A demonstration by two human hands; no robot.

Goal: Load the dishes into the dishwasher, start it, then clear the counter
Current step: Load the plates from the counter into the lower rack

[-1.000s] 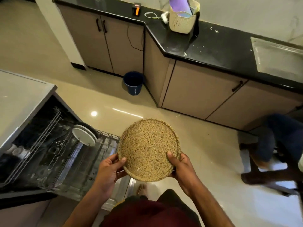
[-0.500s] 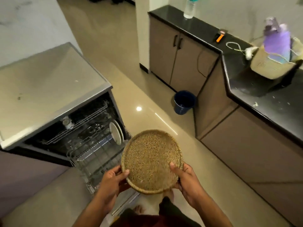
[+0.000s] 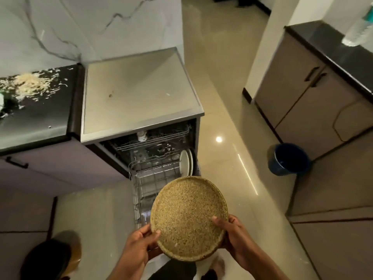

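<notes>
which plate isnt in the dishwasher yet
The speckled tan plate, held by the left hand and right hand above the pulled-out lower rack. The white plates already stand upright in that rack.

No lettering, brand, number or sign is legible anywhere in view; the dishwasher (image 3: 141,93), the plate (image 3: 188,218) and the cabinets (image 3: 302,102) show none.
</notes>
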